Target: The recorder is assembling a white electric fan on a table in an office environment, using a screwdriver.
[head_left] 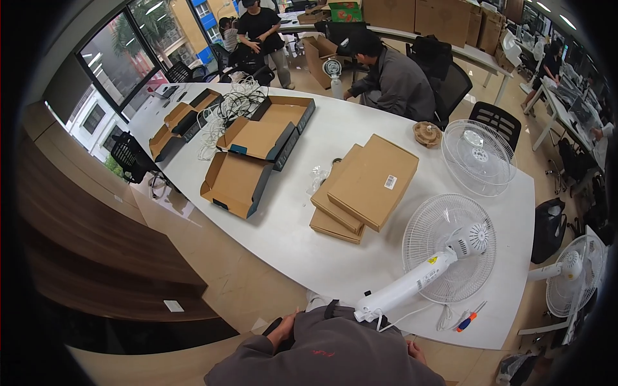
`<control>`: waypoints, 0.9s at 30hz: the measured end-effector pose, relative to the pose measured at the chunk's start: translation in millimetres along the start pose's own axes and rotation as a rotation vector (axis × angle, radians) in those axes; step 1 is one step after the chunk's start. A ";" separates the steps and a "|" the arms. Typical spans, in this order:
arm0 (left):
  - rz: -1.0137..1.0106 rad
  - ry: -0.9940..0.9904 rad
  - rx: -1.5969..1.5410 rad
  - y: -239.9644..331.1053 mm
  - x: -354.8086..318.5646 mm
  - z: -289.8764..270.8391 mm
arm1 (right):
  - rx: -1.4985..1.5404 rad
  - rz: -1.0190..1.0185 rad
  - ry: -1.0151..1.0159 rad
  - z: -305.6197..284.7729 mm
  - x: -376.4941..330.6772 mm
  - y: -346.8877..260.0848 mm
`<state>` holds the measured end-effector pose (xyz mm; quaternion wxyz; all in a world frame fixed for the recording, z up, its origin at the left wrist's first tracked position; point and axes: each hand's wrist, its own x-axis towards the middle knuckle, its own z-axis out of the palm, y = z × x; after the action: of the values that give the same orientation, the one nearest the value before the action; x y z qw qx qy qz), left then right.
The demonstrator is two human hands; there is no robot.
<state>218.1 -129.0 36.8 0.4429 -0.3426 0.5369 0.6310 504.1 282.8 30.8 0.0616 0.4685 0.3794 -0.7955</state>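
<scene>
My left hand (283,329) hangs low by my left hip, next to a dark surface at my side. My right hand (417,352) shows only in part past my right side, below the table edge. The fingers of both are too small and hidden to read. Closest in front of me lies a white fan (405,280) on its side, with its pole toward me and its round wire cage (450,219) away from me. A white cord (412,316) trails from its base. To the right of the cord rests a screwdriver (471,317) with an orange and blue handle.
Brown cardboard boxes (376,183) are stacked mid-table. Open black-edged boxes (238,183) and tangled cables (238,106) lie at the left. A clear fan cage (479,151) and a brown tape roll (427,134) sit far right. A person (393,77) sits across the table.
</scene>
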 end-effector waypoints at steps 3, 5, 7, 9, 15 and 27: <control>0.107 0.043 0.149 17.1 7.5 3.0 | -0.143 -0.054 0.032 2.8 16.4 -2.8; 0.217 0.071 0.190 23.4 11.2 6.5 | -0.218 -0.105 0.042 8.9 41.1 -5.8; 0.321 0.097 0.237 33.3 11.7 15.4 | -0.288 -0.155 0.061 -3.8 53.7 6.6; 0.349 -0.071 0.635 44.5 9.7 29.4 | -0.364 -0.203 0.071 -7.7 74.8 14.4; 0.526 0.068 0.817 50.8 46.2 35.0 | -0.508 -0.411 0.213 27.9 79.8 -0.7; 0.605 0.257 0.760 28.6 78.5 27.4 | -0.814 -0.215 0.541 38.3 62.9 -0.6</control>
<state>163.5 -88.0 -18.6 0.2639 -0.0611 0.8544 0.4434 442.2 274.1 -8.3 0.0567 0.5542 0.7075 -0.4349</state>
